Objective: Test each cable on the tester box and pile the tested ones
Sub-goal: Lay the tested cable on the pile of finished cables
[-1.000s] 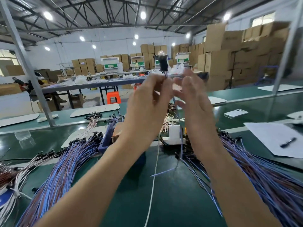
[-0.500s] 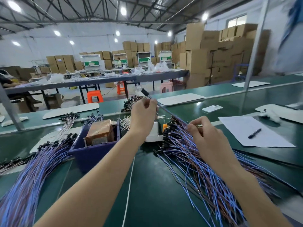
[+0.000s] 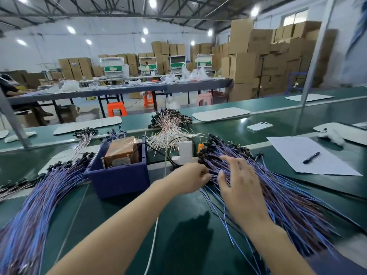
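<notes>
A big fan of blue and purple cables (image 3: pixel 282 195) with black plugs lies on the green bench to the right. My left hand (image 3: pixel 188 178) is at this pile's left edge, its fingertips curled and pinching thin wires there. My right hand (image 3: pixel 238 181) hovers over the same pile with fingers spread, touching the wires and holding nothing. The tester box (image 3: pixel 119 175), a dark blue bin with a brown wrapped unit inside, stands just left of my hands. A second pile of blue cables (image 3: pixel 37 199) spreads out at the left.
A white power strip (image 3: pixel 185 153) sits behind my hands, with a bundle of pale pink cables (image 3: pixel 168 130) beyond it. A paper sheet (image 3: pixel 309 155) with a pen (image 3: pixel 311 157) lies at the right, a white phone (image 3: pixel 259 126) further back. A white cord (image 3: pixel 153 241) runs toward me.
Both hands came down from face height, where they held one cable up. The left hand dropped to the right pile's edge, and the right hand opened over that pile.
</notes>
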The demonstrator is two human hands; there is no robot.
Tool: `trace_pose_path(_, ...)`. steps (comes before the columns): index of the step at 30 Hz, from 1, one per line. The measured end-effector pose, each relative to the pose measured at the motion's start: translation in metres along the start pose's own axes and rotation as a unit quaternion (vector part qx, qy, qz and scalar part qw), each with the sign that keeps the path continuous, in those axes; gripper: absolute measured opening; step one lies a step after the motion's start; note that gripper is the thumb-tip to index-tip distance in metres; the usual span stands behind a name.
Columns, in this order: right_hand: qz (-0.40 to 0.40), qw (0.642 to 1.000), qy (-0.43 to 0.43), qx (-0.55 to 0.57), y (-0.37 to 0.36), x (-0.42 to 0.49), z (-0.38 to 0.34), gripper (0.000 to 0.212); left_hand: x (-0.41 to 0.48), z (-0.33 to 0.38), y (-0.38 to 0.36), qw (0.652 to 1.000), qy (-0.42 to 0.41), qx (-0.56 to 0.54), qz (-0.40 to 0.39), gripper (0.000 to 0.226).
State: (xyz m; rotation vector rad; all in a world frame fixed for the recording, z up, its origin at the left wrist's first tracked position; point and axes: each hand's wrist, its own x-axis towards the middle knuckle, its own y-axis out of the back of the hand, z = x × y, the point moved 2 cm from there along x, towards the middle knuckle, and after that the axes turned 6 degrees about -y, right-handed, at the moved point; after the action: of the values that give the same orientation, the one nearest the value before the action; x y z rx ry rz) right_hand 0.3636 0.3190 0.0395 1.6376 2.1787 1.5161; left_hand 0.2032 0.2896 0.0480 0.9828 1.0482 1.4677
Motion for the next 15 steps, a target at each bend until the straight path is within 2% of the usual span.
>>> trace_pose_path(3,-0.019,0.996,0.060,0.062,-0.030,-0.010,-0.031,0.034,-0.052,-0.026,-0.014,0.992,0.030,-0.107,0.056,0.019)
trace_pose_path(7,-0.078,0.985,0.110,0.104,-0.080,-0.027,-0.068,0.030,-0.121,-0.073,-0.034,0.958,0.109,-0.203,0.170,0.018)
trace_pose_path(9,-0.115,0.976,0.117,0.142,-0.105,-0.034,-0.085,0.030,-0.153,-0.099,-0.044,0.943,0.171,-0.167,0.233,0.019)
trace_pose_path(11,-0.153,0.966,0.110,0.176,-0.130,-0.040,-0.100,0.028,-0.178,-0.123,-0.050,0.925,0.236,-0.066,0.290,0.022)
trace_pose_path(13,-0.185,0.960,0.103,0.182,-0.151,-0.043,-0.114,0.026,-0.191,-0.141,-0.051,0.904,0.301,0.000,0.304,0.026)
trace_pose_path(15,-0.205,0.957,0.111,0.175,-0.170,-0.041,-0.126,0.025,-0.192,-0.152,-0.051,0.892,0.353,0.033,0.281,0.032)
